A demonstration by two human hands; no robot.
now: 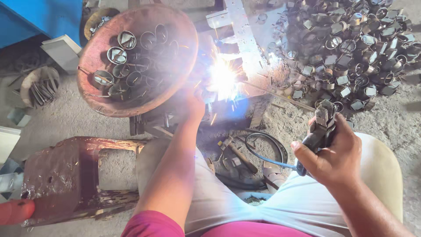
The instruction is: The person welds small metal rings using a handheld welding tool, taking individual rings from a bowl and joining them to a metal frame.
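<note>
My right hand (335, 156) grips a dark welding electrode holder (321, 127) with a blue cable trailing from it. A thin welding rod (280, 96) runs from the holder up and left to a bright white arc (222, 79) that throws sparks. My left hand (195, 103) reaches to the work beside the arc; glare hides what its fingers hold. The arc burns on a small metal piece against a flat steel bar (241, 30).
A rusty round pan (94, 57) holds several short metal rings at the upper left. A large heap of similar rings (351, 48) lies at the upper right. A rusted metal frame (66, 175) stands at the lower left. A hammer (239, 156) and cable coils lie between my knees.
</note>
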